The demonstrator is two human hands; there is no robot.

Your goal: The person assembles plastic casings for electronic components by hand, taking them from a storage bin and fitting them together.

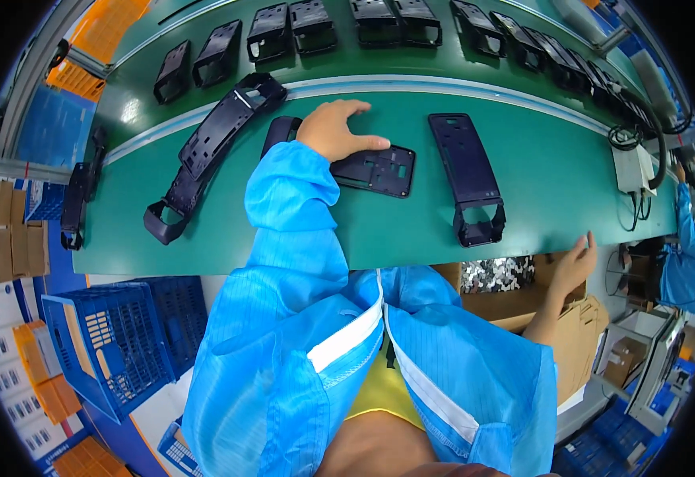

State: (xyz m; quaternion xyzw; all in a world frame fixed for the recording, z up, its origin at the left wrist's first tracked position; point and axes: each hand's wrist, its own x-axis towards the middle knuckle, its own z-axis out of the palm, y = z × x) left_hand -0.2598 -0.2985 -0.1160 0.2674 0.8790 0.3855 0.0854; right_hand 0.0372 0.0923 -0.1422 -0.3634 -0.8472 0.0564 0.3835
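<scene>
My left hand (334, 131) is over a black plastic housing (386, 169) lying on the green bench, thumb and fingers apart. Its palm and wrist hide the housing's middle; whether they touch it I cannot tell. My right hand (576, 262) is off the bench's front edge at the right, fingers loosely stretched and nothing in them. Between the hands lies another long black housing (467, 159), its open frame end toward me. To the left, two more black housings, one a flat-panelled piece (219, 131) resting partly over a lower one (174, 203), lie at a slant.
Several black housings (313, 24) line the conveyor beyond a pale rail (411, 82). A white box with cables (635, 168) sits at the bench's right end. Below the front edge are a cardboard box of small shiny pieces (514, 310) and blue crates (113, 342).
</scene>
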